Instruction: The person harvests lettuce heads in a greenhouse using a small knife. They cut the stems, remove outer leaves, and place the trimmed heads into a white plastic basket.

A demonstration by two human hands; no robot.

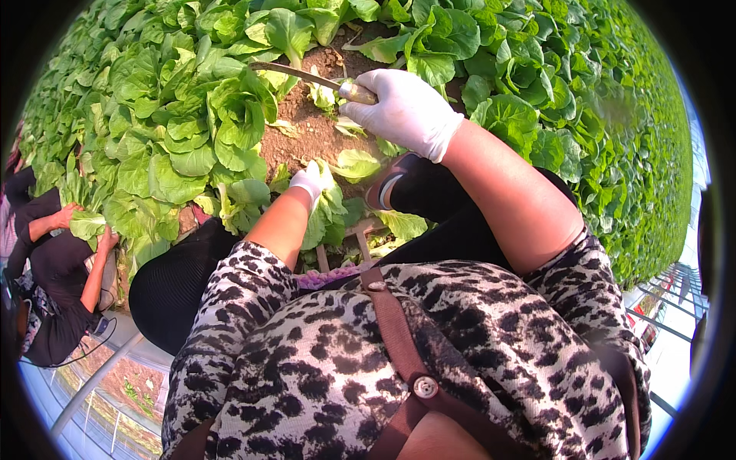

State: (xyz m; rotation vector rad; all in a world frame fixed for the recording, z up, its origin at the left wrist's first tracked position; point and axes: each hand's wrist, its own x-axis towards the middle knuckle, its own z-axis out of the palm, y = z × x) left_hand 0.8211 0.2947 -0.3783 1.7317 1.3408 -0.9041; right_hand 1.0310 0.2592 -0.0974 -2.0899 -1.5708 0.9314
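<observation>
My right hand point(405, 112), in a white glove, is closed around the wooden handle of a knife point(299, 73). Its narrow, dark blade points to the left over bare soil. Lower and to the left, my left hand point(310, 178), also in a white glove, is among the leaves of a leafy green plant point(326, 213) between my knees; its fingers are partly hidden, so its hold is unclear. A pale cut leaf point(355, 165) lies on the soil just right of it. Leafy green plants point(238, 115) stand close on the left.
Dense rows of leafy greens point(512, 115) spread ahead and to the right. At the far left a co-worker point(52, 259) holds a leafy plant point(86, 223) in both hands. My shoe point(385, 184) rests on the soil near loose leaves point(402, 224). Metal greenhouse poles point(95, 382) show behind.
</observation>
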